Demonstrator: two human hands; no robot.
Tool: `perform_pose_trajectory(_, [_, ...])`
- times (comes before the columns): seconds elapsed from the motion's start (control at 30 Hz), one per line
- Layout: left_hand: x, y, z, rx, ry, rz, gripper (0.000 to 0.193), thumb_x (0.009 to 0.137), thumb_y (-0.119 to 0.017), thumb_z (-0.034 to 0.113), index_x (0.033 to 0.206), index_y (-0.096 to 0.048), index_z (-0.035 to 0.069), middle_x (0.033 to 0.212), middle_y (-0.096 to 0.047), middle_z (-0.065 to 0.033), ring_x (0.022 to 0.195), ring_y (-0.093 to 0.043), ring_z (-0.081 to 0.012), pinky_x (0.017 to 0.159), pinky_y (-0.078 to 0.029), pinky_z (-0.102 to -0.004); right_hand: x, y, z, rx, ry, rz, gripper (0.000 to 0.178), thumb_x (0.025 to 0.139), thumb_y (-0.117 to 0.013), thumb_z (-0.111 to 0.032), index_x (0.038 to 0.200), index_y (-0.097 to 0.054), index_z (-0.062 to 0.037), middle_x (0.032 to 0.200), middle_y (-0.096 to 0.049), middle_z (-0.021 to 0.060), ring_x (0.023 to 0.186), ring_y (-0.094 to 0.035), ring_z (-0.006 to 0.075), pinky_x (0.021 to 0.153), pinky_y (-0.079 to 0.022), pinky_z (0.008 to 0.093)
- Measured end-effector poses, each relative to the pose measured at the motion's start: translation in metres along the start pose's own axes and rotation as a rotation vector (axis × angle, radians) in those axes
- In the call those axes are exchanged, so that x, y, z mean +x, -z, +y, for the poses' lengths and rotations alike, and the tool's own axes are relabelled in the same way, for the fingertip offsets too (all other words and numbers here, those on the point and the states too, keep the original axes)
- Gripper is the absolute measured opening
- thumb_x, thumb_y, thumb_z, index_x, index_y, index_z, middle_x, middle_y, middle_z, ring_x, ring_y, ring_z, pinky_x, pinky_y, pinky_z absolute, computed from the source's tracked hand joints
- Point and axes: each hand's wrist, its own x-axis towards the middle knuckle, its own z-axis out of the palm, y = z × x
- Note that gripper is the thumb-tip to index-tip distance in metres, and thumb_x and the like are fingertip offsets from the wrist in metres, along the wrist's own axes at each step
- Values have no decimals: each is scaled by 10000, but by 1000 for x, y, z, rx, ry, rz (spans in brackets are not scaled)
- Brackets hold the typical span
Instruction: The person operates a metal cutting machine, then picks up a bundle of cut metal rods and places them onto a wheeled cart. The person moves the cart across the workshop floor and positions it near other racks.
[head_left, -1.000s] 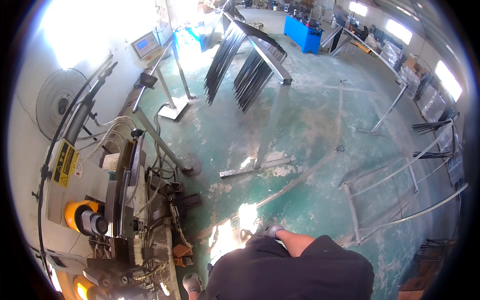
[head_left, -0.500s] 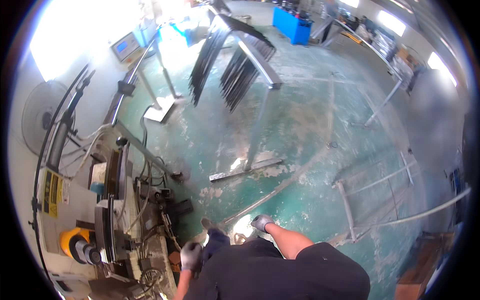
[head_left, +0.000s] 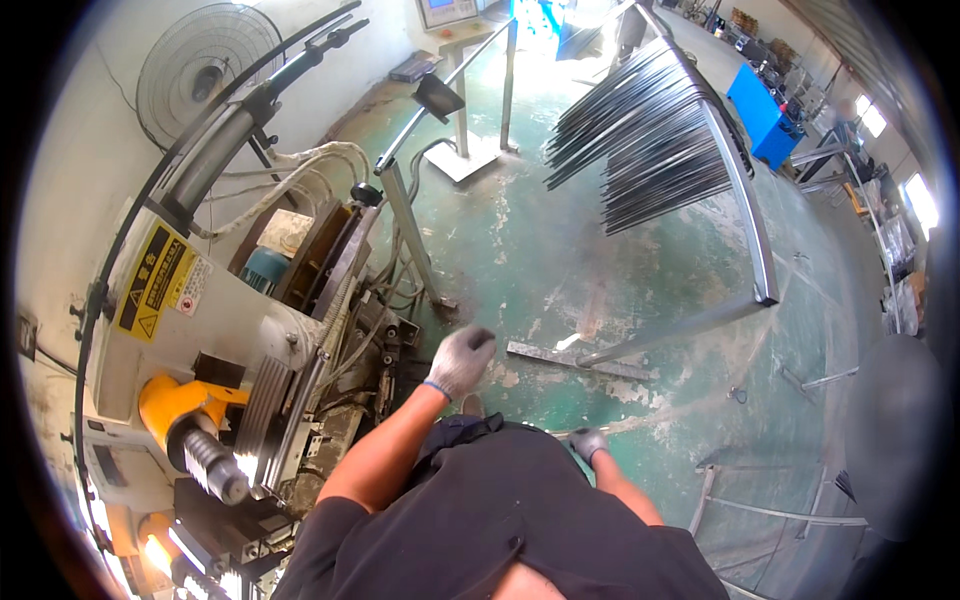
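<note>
My left hand (head_left: 462,360), in a pale knitted glove with a blue cuff, is raised in front of my body with its fingers curled in. Nothing shows in it, and it is beside the machine (head_left: 350,400) on my left. My right hand (head_left: 588,443), in a greyish glove, hangs low by my right side, fingers curled and no object visible. Ahead stands a metal rack (head_left: 735,190) with a sloping bar and a floor foot (head_left: 575,360). Many thin dark rods (head_left: 650,140) hang from the rack, out of reach of both hands.
On the left are a yellow-orange machine part (head_left: 175,405), a yellow warning label (head_left: 158,280) and a wall fan (head_left: 205,85). A post with a white base plate (head_left: 462,160) stands ahead. A blue cabinet (head_left: 762,115) is farther back; a low metal frame (head_left: 760,505) lies right.
My view has turned left, so the rack and rods now appear farther right and the machine fills more of the left. My left hand has risen forward from my side.
</note>
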Motion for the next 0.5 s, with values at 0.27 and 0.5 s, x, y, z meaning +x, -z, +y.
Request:
perform_pose_trajectory(0.27, [167, 78, 53, 14, -111, 300, 253, 1014, -733, 205, 1152, -796, 2, 1091, -818, -232, 1033, -813, -362, 928, -629, -434, 35, 98, -217, 283, 228, 181, 415, 960, -792, -329, 1235, -847, -22, 1175, -856, 193, 1114, -817, 284, 1009, -612, 401])
perform_pose_trajectory(0.5, [303, 158, 64, 293, -297, 617, 184, 971, -780, 143, 1119, -786, 33, 1032, -793, -188, 950, -773, -376, 868, -615, -476, 85, 194, -403, 463, 533, 65, 427, 1008, -796, -226, 1361, -778, 13, 1276, -824, 167, 1177, -778, 231, 1078, -585, 370])
